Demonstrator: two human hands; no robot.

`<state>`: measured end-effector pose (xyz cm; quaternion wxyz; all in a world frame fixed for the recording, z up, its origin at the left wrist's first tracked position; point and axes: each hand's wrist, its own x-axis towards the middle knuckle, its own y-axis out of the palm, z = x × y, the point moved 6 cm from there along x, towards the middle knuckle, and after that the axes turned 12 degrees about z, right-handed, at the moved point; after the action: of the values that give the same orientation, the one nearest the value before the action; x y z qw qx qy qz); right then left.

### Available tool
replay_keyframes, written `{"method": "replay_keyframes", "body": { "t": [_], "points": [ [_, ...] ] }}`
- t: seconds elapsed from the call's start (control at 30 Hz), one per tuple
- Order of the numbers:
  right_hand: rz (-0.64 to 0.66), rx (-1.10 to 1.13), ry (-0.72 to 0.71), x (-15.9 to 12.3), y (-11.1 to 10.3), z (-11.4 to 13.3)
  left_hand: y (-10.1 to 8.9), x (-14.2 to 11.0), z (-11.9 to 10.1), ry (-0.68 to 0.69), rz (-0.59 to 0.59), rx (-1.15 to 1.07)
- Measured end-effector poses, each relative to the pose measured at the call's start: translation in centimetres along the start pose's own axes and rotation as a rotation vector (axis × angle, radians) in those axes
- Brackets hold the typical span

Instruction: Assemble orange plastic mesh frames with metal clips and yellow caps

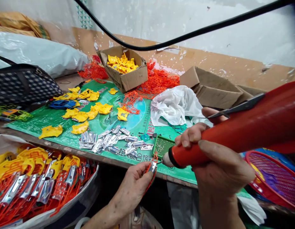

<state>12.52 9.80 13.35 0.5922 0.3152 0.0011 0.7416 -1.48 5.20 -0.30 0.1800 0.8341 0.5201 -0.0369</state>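
Pinched in my left hand (132, 187) is a small orange plastic frame with a silver metallic piece (153, 166) on it, just beyond the table's front edge. My right hand (216, 168) is wrapped round a red power screwdriver (235, 130), whose tip points left and meets or nearly meets the silver piece. A pair of scissors (243, 106) also sits in the right hand, along the top of the screwdriver; its handles are hidden. Just behind the tip lies a green tray (157, 144) of tiny metal parts, probably screws. Several loose silver pieces (111, 140) lie to its left.
Yellow plastic shells (99, 108) are scattered on the green tabletop (73, 148). Behind are a cardboard box (135, 78) of shells, orange frames (161, 81) and a white cloth bag (176, 103). A full bin (83, 194) stands front left; a black cable (147, 48) hangs overhead.
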Motion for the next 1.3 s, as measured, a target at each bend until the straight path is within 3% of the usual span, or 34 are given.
{"method": "replay_keyframes", "body": {
  "t": [0.63, 1.0, 1.3],
  "points": [
    [-0.010, -0.078, 0.047, -0.6, 0.1, -1.2, 0.3, -0.5, 0.2, 0.030, -0.010, 0.053],
    [-0.050, -0.017, 0.073, -0.9, 0.1, -1.3, 0.6, -0.4, 0.1, 0.009, -0.015, 0.022],
    [-0.053, -0.127, 0.076, -1.1, 0.4, -1.7, 0.6, -0.5, 0.0, 0.039, -0.032, -0.014]
  ]
}}
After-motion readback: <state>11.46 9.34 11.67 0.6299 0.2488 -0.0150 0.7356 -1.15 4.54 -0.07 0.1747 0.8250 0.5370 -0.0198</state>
